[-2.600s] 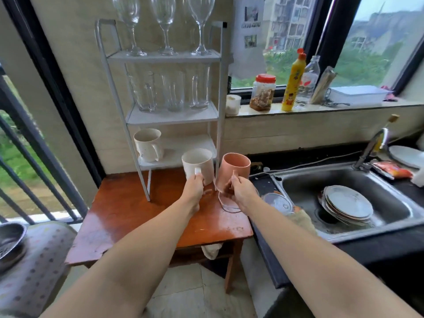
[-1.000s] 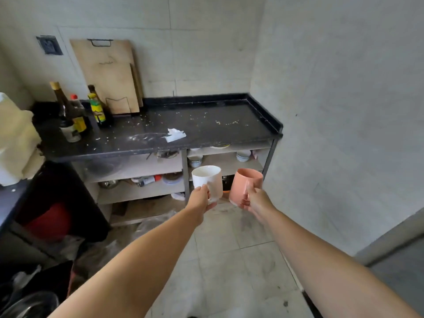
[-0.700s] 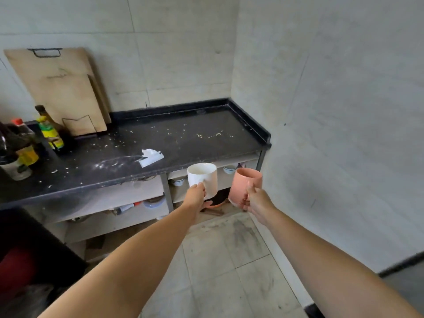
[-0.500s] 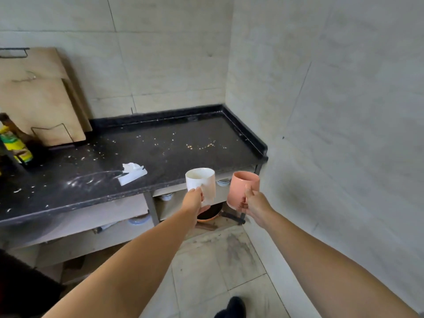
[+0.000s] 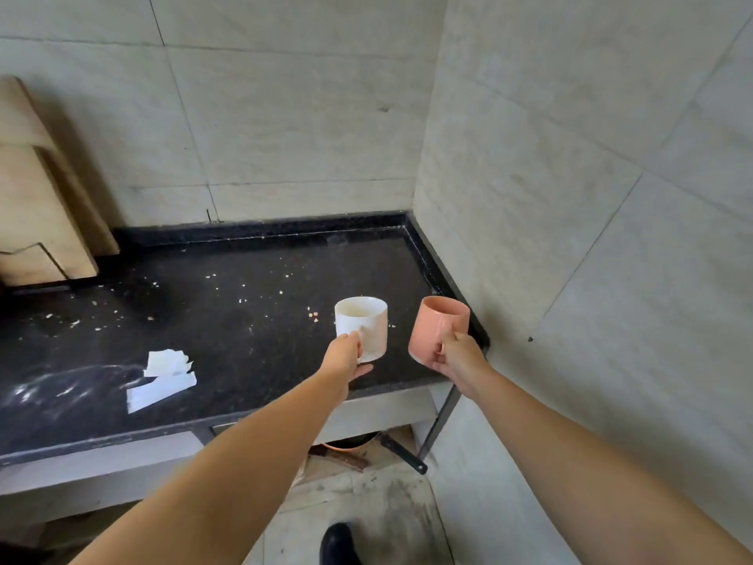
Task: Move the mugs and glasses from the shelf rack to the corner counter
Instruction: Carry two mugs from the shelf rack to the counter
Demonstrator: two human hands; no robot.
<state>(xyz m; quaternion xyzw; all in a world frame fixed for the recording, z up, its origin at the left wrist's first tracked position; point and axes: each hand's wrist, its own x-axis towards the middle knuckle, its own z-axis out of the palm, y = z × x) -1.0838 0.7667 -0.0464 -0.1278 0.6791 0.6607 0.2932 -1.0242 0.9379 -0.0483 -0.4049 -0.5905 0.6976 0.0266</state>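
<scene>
Both arms reach forward over the front right part of the black table (image 5: 244,311), which sits in the corner of two tiled walls.

The left hand (image 5: 346,354) grips the white mug (image 5: 362,326) by its handle side, fingers curled round it from the near side, thumb up against the mug's wall. The mug is upright, mouth open to the top, held above the table's front edge region; whether its base touches the surface cannot be told.

The right hand (image 5: 456,356) grips the pink mug (image 5: 438,330) in the same manner, fingers wrapped about the near side and thumb laid up along the wall. This mug tilts slightly to the left at its base and hangs at the table's front right corner, just inside the raised rim at the right edge. The two mugs are near each other, side by side, not touching, the white one to the left.

Pale crumbs are scattered across the middle of the table. A crumpled white paper scrap (image 5: 163,379) lies near the front edge, well left of the hands. Wooden cutting boards (image 5: 45,205) lean on the back wall at the far left.
</scene>
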